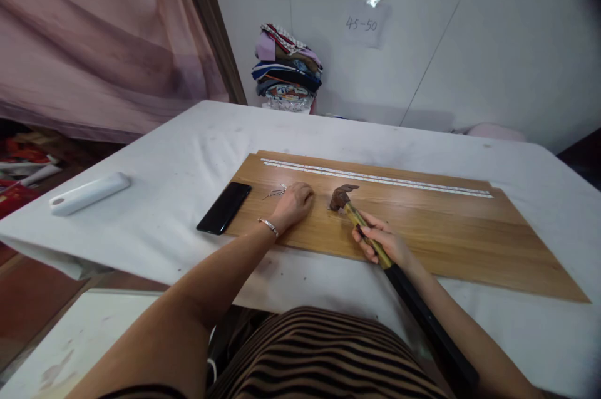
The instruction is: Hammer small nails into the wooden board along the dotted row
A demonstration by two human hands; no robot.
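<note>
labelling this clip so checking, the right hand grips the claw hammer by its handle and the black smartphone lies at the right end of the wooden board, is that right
Not quite: the head view shows the black smartphone at the left end of the wooden board. The right hand does grip the claw hammer by its handle.

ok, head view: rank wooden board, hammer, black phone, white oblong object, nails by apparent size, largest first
1. Wooden board
2. Hammer, its handle end nearer the camera
3. Black phone and white oblong object: too alike to rank
4. Nails, even as a group
</note>
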